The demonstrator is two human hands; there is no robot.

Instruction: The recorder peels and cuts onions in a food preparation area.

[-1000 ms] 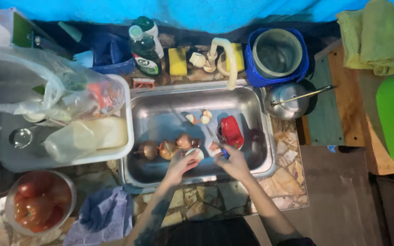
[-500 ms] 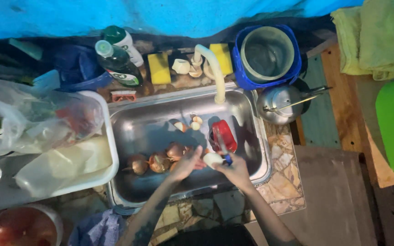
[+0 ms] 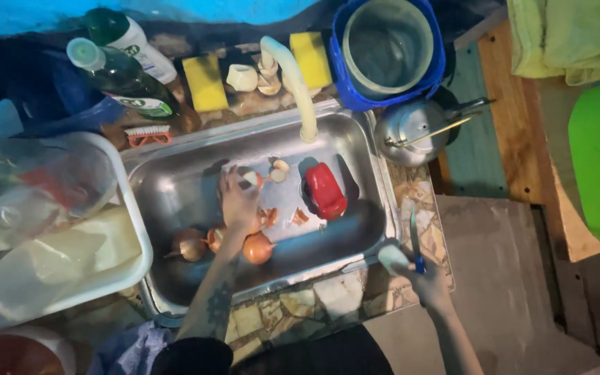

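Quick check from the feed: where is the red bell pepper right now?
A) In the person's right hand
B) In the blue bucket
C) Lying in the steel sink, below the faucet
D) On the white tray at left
C: the red bell pepper lies on the floor of the steel sink, just below the faucet, with neither hand on it.

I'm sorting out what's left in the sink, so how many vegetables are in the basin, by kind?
Unpeeled brown onions: 3, at and one partly under the left hand at
Red bell pepper: 1
Total: 4
Loose peel scraps are not counted. The right hand holds a peeled onion and a knife outside the basin.
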